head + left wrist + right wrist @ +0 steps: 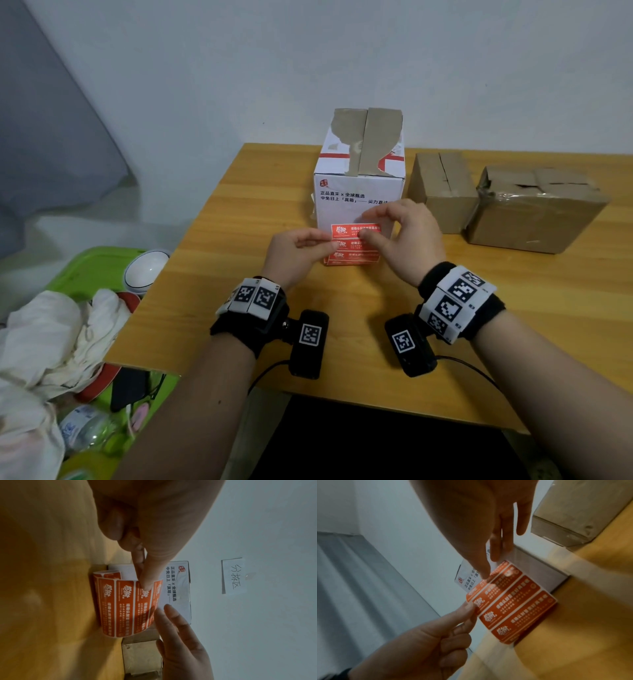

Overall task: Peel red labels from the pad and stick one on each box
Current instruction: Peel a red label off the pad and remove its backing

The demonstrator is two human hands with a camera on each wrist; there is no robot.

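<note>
A pad of red labels stands curled on the wooden table, leaning against the tall white box. My left hand pinches the pad's left edge between thumb and forefinger. My right hand pinches the upper edge at the top label, thumb on its red face and fingers behind. Two brown cardboard boxes sit to the right of the white one. No box face in view carries a red label.
Left of the table a green tray holds white cloth, a white domed object and clutter. A handwritten paper note hangs on the wall. The table's near edge runs just under my wrists.
</note>
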